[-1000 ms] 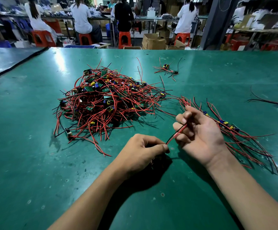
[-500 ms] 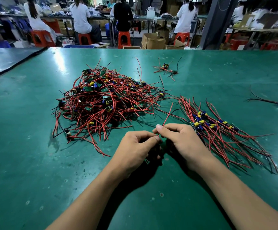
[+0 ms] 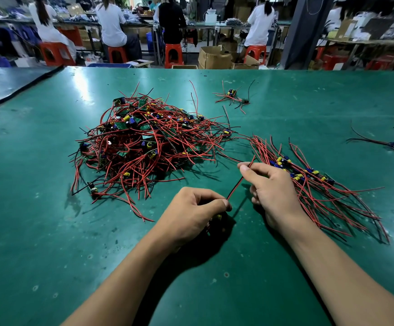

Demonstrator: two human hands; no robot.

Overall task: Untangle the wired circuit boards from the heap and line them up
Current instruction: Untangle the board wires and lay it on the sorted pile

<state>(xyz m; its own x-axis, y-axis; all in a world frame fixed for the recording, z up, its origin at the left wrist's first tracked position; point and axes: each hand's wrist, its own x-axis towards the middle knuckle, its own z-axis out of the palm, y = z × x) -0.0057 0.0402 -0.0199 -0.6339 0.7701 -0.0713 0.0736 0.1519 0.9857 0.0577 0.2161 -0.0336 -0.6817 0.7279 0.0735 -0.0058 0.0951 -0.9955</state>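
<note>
Head view, left hand: the left hand [image 3: 194, 214] is curled, with thumb and forefinger clamped on the lower end of a red wire [image 3: 239, 182]. A yellow part peeks from under the palm, so the circuit board [image 3: 218, 217] is probably tucked there.
Head view, right hand: the right hand [image 3: 273, 191] pinches the same red wire near its upper tip, its other fingers folded.
Head view, wire: it is taut and slanted between the two hands, just above the green table [image 3: 50, 231].
Head view, heap: the heap [image 3: 149, 142] lies ahead and to the left, well apart from the hands.
Head view, row: the row [image 3: 313, 184] of sorted boards fans out just beside the right hand.
Head view, strays: two stray boards [image 3: 232, 95] lie at the far side.
Step in hand: likely straightening the lead before laying the board down.
Doing it well: slide the right pinch along the lead with light pressure. Brace the board, not the solder joint. Then set it parallel to the row, with the board end matching its neighbours.
</note>
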